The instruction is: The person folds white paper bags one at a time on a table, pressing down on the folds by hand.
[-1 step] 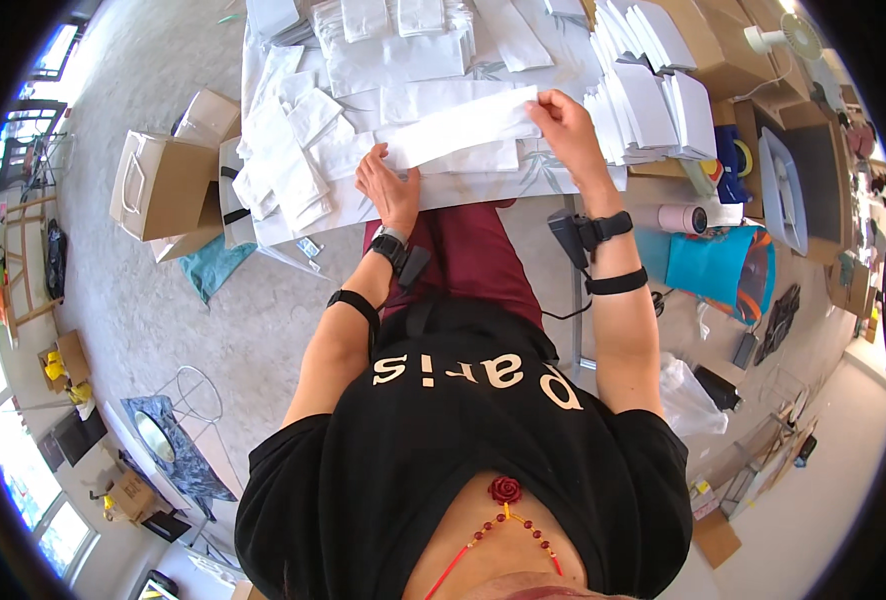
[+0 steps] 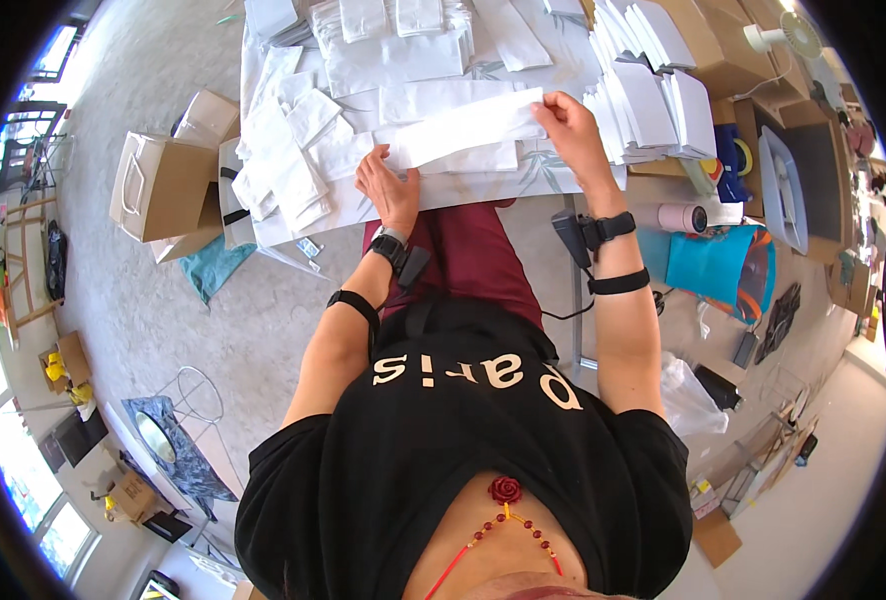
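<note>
A long white paper-like strip point(image 2: 468, 130) slants across the table in front of me. My right hand point(image 2: 575, 135) pinches its right end between thumb and fingers, lifting that end slightly. At the strip's left end rests my left hand point(image 2: 390, 190), thumb and fingers apart, the fingertips against its edge. Beneath the strip lie more flat white pieces point(image 2: 488, 158). Left of my left hand is a loose, overlapping heap of white pieces point(image 2: 288, 165). Beyond the strip, flat white packets point(image 2: 395, 68) are piled up.
Stacks of folded white pieces point(image 2: 653, 110) stand at the table's right side. A patterned white cloth point(image 2: 553, 180) covers the table. Cardboard boxes point(image 2: 148, 185) sit on the left. Off to the right are a pink cylinder point(image 2: 678, 218), a blue bag point(image 2: 708, 268) and a small fan point(image 2: 798, 38).
My right hand has shifted slightly to the right with the strip's end. My left hand has hardly moved.
</note>
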Action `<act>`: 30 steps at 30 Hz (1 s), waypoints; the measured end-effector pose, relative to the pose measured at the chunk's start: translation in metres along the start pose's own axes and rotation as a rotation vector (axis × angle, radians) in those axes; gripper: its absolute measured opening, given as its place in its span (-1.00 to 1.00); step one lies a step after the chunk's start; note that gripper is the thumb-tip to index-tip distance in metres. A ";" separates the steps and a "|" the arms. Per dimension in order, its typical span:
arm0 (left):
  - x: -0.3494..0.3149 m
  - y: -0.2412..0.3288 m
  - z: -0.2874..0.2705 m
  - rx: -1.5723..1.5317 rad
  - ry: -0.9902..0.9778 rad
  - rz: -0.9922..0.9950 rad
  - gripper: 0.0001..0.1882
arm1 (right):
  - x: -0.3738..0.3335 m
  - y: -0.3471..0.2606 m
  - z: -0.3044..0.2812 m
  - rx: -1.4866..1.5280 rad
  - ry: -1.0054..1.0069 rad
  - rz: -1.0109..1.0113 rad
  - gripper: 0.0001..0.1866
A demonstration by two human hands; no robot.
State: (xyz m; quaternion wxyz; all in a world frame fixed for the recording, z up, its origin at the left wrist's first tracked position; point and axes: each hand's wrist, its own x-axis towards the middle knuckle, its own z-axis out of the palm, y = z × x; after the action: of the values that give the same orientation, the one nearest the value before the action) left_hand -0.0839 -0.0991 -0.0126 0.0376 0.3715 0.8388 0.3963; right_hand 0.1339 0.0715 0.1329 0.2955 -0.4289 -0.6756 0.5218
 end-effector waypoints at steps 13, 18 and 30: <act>-0.002 0.002 0.011 -0.005 -0.063 0.195 -0.60 | 0.003 0.104 -0.054 -0.221 0.146 0.106 -0.78; -0.003 0.003 0.011 -0.004 -0.063 0.268 -0.64 | 0.000 0.113 -0.047 -0.456 0.257 0.055 -0.80; -0.003 0.002 0.012 0.007 -0.077 0.309 -0.71 | -0.009 0.137 -0.045 -0.727 0.318 0.002 -0.82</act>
State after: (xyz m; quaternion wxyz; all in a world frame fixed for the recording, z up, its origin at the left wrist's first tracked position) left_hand -0.0758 -0.0927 -0.0201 0.0069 0.5113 0.7708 0.3800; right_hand 0.2128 0.0960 0.0147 0.2249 -0.5815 -0.7618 0.1760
